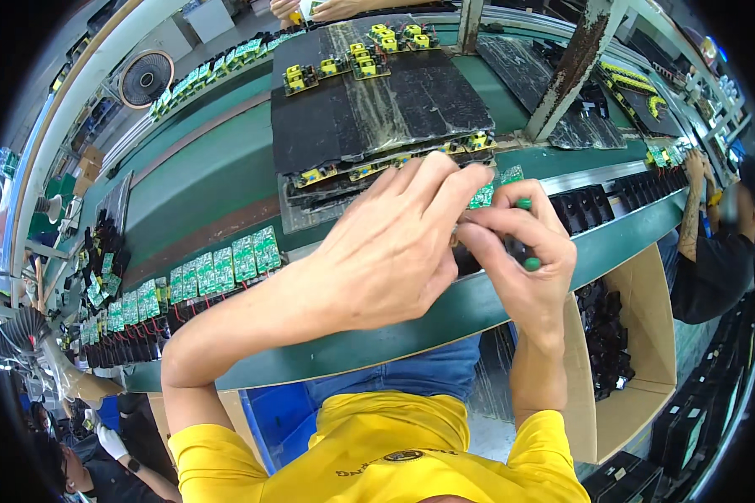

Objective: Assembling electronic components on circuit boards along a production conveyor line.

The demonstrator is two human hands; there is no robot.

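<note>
The green surface (218, 180) in front of me carries stacked black trays (377, 109) of yellow-topped boards, a row of green circuit boards (226, 268), and black housings (583, 205) along its near edge.

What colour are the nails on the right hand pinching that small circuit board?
Green, on the right hand; clearest in the head view, beside the small green circuit board.

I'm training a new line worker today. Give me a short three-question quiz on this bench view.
1. True or false: the left hand and right hand meet over a small green circuit board.
2. The brown cardboard box of black parts stands on the person's: A left, B right?
3. What colour is the long conveyor belt?

Key: 1 true; 2 B; 3 green.
</note>
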